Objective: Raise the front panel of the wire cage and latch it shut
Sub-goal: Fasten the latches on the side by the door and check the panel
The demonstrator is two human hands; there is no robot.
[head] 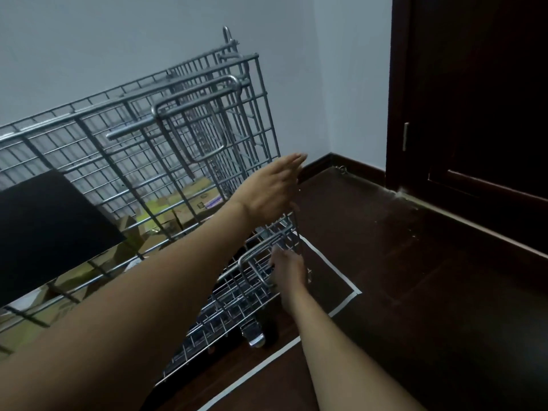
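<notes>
Right hand (289, 266) reaches low, fingers curled at the bent wire handle (255, 264) on the lowered front panel (225, 304) — looks like a grip on the wire, but the fingertips are hidden behind the mesh, so can't be sure it's closed on it. Left hand (271, 191) is higher up, fingers stretched out flat and together, palm against the cage's upright right edge near the corner; it's open, holding nothing, whether it actually touches the wire is hard to tell.

Front panel hangs down and outward from the wire cage (142, 137), slanting toward the floor, w/ its lower edge close to a caster wheel (267, 330) under the cage. White tape lines (332, 310) on the dark wood floor (415, 277) outline a box around the cage's corner.

Cage itself stands to the left, against a pale wall (118, 40). Cardboard boxes (189, 203) w/ yellowish print sit inside, seen thru the bars. Black flat sheet (47, 229) lies on top at the left. Another looped wire handle (195, 114) sticks out of the upper mesh — a hook-shaped latch (226, 34) pokes up at the far top corner.

Farther right: dark baseboard (355, 166) along the wall, then a dark wooden door (474, 99) w/ a small metal handle (405, 136).
</notes>
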